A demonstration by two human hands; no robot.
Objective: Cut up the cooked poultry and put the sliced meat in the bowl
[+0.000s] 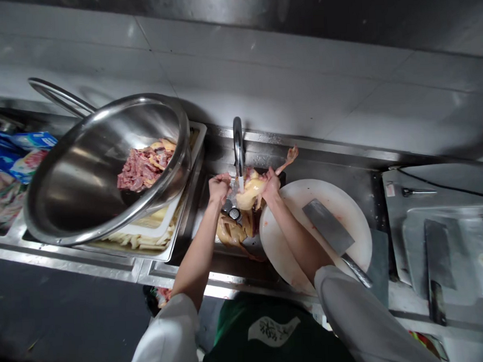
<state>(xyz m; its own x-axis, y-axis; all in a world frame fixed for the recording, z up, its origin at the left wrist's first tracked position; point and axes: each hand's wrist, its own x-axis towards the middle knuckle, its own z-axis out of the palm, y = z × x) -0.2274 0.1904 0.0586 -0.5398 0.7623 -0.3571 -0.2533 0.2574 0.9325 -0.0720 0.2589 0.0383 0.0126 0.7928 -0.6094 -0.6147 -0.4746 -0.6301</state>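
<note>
Under the running tap (238, 140), a raw, yellow-skinned poultry carcass (250, 193) hangs over the sink (199, 226). My right hand (271, 186) grips its right side, and a leg with the foot sticks out up and to the right past my fingers. My left hand (220, 188) is closed like a fist on the other side of the water stream. What its fingers hold, if anything, is too small to tell. Below, more raw poultry (231, 230) lies in the sink beside the drain strainer (234, 214).
A big steel bowl (75, 179) with cut raw meat (147, 165) tilts over a tray of pale strips (147, 240) on the left. Right of the sink, a cleaver (328, 226) lies on a round white cutting board (310, 191). Another cleaver (436, 257) rests farther right.
</note>
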